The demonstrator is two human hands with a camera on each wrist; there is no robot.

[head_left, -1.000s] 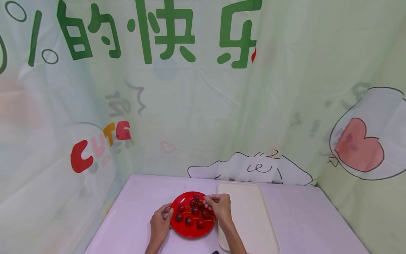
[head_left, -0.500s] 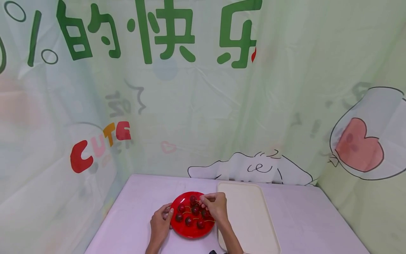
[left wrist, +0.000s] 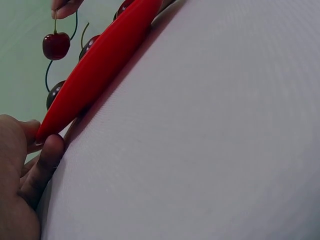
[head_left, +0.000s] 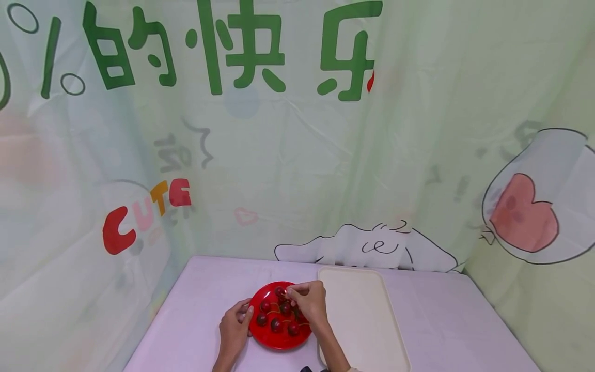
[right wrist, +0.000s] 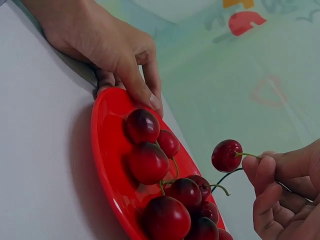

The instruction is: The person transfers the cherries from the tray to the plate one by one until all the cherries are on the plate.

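My left hand [head_left: 234,325] grips the left rim of a red plate [head_left: 279,343], thumb on top and fingers below, seen closely in the right wrist view. Several dark red cherries [right wrist: 149,163] with stems lie on the plate. Above its far right part, my right hand [head_left: 310,304] pinches a green stem between thumb and fingertips. One cherry [right wrist: 226,155] hangs from that stem, clear of the plate. A second, dark stem [left wrist: 76,27] runs down from the same fingers; whether they hold it too I cannot tell. The right hand hides some cherries in the head view.
A cream rectangular tray [head_left: 367,320] lies right of the plate, under my right forearm. Both stand on a pale lilac table [head_left: 441,320]. Printed curtains [head_left: 297,155] hang behind and at both sides.
My right hand has moved left over the plate, and the cherry by its fingertips has shifted left with it. The left hand and the plate stay in place.
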